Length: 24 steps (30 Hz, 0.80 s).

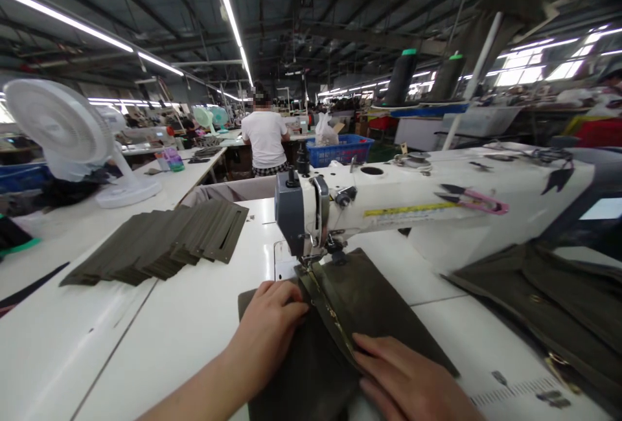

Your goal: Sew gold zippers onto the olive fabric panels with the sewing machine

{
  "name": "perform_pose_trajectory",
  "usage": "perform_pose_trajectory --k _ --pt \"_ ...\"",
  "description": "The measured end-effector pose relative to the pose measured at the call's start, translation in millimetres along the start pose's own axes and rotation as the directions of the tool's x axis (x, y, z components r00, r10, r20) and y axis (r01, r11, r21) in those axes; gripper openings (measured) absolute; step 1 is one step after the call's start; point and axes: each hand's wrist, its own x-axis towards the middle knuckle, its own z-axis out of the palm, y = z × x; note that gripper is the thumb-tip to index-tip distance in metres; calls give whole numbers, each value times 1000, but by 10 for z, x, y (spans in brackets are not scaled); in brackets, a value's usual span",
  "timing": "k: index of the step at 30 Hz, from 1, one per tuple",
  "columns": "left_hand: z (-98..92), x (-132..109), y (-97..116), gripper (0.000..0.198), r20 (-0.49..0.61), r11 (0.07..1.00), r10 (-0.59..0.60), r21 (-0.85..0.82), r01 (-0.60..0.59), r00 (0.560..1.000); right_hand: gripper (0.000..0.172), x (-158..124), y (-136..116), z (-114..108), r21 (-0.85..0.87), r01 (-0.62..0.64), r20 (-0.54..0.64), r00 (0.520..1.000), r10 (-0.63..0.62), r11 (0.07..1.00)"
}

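Note:
A dark olive fabric piece (389,304) with a zipper (332,311) along a folded strip lies under the needle area of a white sewing machine (389,197). My left hand (275,314) is closed on the fabric just left of the zipper, thumb and index finger pinched together close to the presser foot. Nearer to me, my right hand (413,375) holds the fabric at the zipper's edge, fingers together; its thumb is hidden. The fabric's near end runs out of view beneath my arms.
Overlapping olive fabric pieces (170,239) lie left of the machine. Another olive item with metal parts (549,304) is at the right. A white fan (63,126) stands on the left table. Pink-handled thread snips (479,199) rest on the machine arm. Ahead are a person (265,136) and a blue basket (340,152).

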Motion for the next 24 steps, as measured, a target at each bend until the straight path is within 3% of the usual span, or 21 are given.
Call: perform_pose_trajectory --k 3,5,10,17,21,24 --pt "-4 -9 48 19 -140 992 66 -98 -81 988 32 171 1 -186 243 -286 186 952 245 927" --pt "-5 25 68 20 -161 985 110 -114 -129 981 38 276 -19 -281 321 -376 263 917 299 869" --pt "6 116 -12 19 -24 994 92 -56 -94 995 29 353 -92 -314 471 -296 233 950 207 831" --pt "-35 120 18 18 -57 939 261 -217 -267 964 27 418 -46 -259 516 -229 164 972 168 825" --pt "-35 242 22 14 -121 916 310 -227 -331 943 31 574 -7 -454 363 -181 87 983 161 914" --pt "-71 333 -20 17 -188 912 269 -264 -313 945 20 563 -145 -593 85 -22 -187 982 38 996"
